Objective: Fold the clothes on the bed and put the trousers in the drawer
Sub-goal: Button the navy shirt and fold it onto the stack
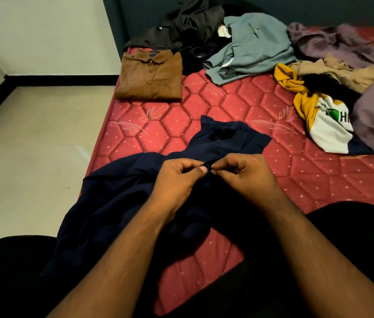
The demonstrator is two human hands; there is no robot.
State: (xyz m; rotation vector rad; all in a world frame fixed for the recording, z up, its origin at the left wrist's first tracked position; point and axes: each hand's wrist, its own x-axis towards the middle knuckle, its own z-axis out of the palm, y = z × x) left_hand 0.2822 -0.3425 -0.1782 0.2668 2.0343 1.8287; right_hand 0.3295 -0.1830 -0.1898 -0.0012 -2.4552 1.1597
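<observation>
A dark navy garment [121,193] lies crumpled across the near part of the red quilted mattress [227,104] and hangs over its left edge. My left hand [179,177] and my right hand [243,173] meet above its middle, and each pinches a small bit of the navy cloth between thumb and fingers. A brown shirt [151,76] lies folded flat near the mattress's far left corner. What kind of garment the navy one is cannot be told.
Unfolded clothes lie at the back and right: a black pile [188,26], a grey-blue shirt [247,49], a purple cloth [346,47], a tan garment [341,72] and a yellow-and-white shirt [319,115]. Pale floor [32,145] runs along the left. My dark-clothed knees frame the bottom.
</observation>
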